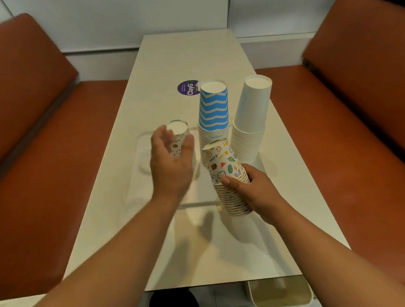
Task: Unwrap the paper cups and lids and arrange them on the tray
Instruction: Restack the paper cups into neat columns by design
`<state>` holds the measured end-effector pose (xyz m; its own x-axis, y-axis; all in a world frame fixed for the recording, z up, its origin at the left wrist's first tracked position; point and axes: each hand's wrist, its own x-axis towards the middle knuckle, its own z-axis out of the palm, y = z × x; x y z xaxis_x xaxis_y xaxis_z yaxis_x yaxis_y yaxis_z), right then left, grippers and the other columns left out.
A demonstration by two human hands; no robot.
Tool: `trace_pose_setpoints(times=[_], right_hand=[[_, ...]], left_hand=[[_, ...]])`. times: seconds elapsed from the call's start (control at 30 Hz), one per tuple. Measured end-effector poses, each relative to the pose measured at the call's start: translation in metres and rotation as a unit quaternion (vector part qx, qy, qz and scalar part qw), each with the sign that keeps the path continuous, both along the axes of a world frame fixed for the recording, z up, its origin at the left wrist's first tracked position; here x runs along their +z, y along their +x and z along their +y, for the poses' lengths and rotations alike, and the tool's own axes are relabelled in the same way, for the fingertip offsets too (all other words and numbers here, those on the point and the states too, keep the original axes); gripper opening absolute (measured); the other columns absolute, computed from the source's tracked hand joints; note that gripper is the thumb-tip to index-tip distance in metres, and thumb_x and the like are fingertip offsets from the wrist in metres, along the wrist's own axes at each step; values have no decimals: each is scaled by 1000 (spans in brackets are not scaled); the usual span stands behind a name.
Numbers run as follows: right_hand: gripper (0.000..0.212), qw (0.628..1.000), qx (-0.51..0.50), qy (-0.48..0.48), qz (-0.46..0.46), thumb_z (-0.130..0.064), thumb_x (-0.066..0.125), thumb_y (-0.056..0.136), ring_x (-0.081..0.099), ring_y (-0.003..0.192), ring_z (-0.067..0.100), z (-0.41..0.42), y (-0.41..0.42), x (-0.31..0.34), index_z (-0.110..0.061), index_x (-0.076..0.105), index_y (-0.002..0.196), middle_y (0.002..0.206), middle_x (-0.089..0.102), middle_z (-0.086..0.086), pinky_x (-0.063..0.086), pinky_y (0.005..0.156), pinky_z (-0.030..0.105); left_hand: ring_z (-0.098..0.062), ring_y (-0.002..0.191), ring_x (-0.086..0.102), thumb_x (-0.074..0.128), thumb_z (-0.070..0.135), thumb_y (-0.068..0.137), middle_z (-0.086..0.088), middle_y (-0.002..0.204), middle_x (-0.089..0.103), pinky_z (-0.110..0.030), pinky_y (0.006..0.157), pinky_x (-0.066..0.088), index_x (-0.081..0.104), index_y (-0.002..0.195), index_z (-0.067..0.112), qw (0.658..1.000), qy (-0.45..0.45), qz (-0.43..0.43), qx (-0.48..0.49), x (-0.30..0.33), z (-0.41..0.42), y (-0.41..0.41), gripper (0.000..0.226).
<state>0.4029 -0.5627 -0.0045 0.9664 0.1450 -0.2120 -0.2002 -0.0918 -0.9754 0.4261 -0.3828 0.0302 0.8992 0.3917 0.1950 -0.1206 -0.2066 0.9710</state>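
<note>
Right hand (253, 193) grips doodle stack (229, 175); three stacks, one loose cup (178, 136).

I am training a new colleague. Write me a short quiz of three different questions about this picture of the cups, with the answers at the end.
1. True or false: the right hand grips the doodle-print cup stack.
2. Which stack stands farthest right on the clear tray? A) blue zigzag stack B) plain white stack C) doodle-print cup stack
3. Fill in: the left hand is at a single ____-print cup.

Key: 1 true; 2 B; 3 doodle
</note>
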Motion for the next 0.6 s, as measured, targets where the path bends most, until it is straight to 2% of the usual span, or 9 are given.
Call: trace_pose_setpoints(times=[0.07, 0.1, 0.17, 0.23, 0.27, 0.33, 0.43, 0.6], right_hand=[[65, 1000, 5, 25, 7, -54, 82, 56, 73, 95, 20, 3, 0, 2, -20, 69, 110, 103, 76, 0, 58, 86, 39], [65, 999, 10, 36, 10, -55, 81, 57, 72, 96, 22, 5, 0, 4, -19, 70, 110, 103, 76, 2, 58, 88, 40], [66, 999, 29, 41, 14, -56, 80, 59, 72, 98, 26, 7, 0, 6, -17, 70, 111, 104, 76, 5, 57, 91, 43], [67, 998, 54, 16, 7, -59, 79, 59, 72, 98, 23, 8, -1, 8, -19, 69, 112, 104, 76, 3, 57, 92, 42], [67, 998, 67, -1, 2, -59, 79, 58, 72, 97, 21, 8, -1, 9, -21, 69, 112, 104, 76, 1, 56, 92, 41], [65, 995, 90, -41, -12, -57, 81, 56, 72, 96, 16, 9, -1, 11, -25, 67, 112, 103, 75, -3, 56, 92, 40], [62, 991, 85, -97, -32, -55, 81, 55, 71, 92, 10, 9, 0, 12, -31, 66, 110, 99, 75, -10, 57, 91, 42], [64, 987, 73, -140, -44, -62, 81, 53, 71, 88, 6, 9, 2, 12, -32, 66, 107, 96, 75, -12, 58, 89, 41]], left_hand=[[-7, 104, 62, 70, 28, 88, -6, 122, 59, -24, 91, 50, 40, 135, 16, 995, -71, 44, -63, -6, -13, -16, 57], [-7, 101, 63, 74, 28, 85, -5, 119, 61, -26, 89, 52, 39, 138, 17, 985, -108, 80, -104, -8, -17, -20, 64], [-16, 105, 67, 79, 33, 77, -6, 118, 66, -37, 94, 54, 41, 138, 20, 961, -168, 145, -168, -8, -21, -24, 73], [-22, 106, 68, 78, 24, 82, -7, 114, 70, -46, 96, 53, 54, 125, 18, 948, -195, 158, -198, -5, -21, -26, 50], [-22, 105, 69, 75, 18, 84, -7, 112, 71, -46, 96, 53, 58, 118, 18, 947, -194, 156, -201, -3, -21, -26, 38], [-21, 104, 69, 73, 16, 85, -4, 111, 72, -46, 96, 54, 61, 113, 19, 949, -196, 152, -195, -2, -22, -27, 31], [-19, 104, 69, 74, 17, 85, -2, 111, 72, -45, 94, 54, 62, 113, 19, 953, -209, 140, -171, -5, -21, -25, 31], [-20, 103, 70, 74, 18, 85, -4, 112, 72, -46, 93, 55, 60, 117, 14, 959, -200, 129, -153, -6, -22, -23, 35]])
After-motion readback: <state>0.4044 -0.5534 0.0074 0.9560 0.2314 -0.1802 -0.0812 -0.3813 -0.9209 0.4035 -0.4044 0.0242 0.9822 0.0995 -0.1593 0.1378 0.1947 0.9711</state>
